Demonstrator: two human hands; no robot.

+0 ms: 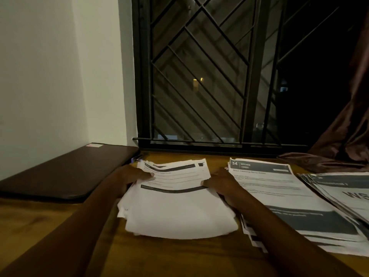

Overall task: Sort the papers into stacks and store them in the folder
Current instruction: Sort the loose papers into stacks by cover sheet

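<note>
Squaring is judged to be the step in hand: the loose middle stack of white printed sheets [179, 208] is held by its two sides on the brown wooden table [139, 256]. Its left edge is gripped by the left hand [135, 175], thumb laid on the top sheet, and its right edge is gripped likewise by the right hand [221, 183]; the fingers beneath are hidden. The sheets are seen fanned and uneven at the near edge, so even pressure from both sides and a tap of the edges on the table would be advised before any lift, lest lower sheets slip out. Two more stacks are laid to the right: a grey-headed stack of printed pages [279, 196] just beside the right hand, and a fanned pile of dark-banded pages [343, 192] at the frame's edge. The flat dark brown folder [65, 172] is seen closed at the left, near the left hand; its contents cannot be told, and no paper is seen stored in it yet.
</note>
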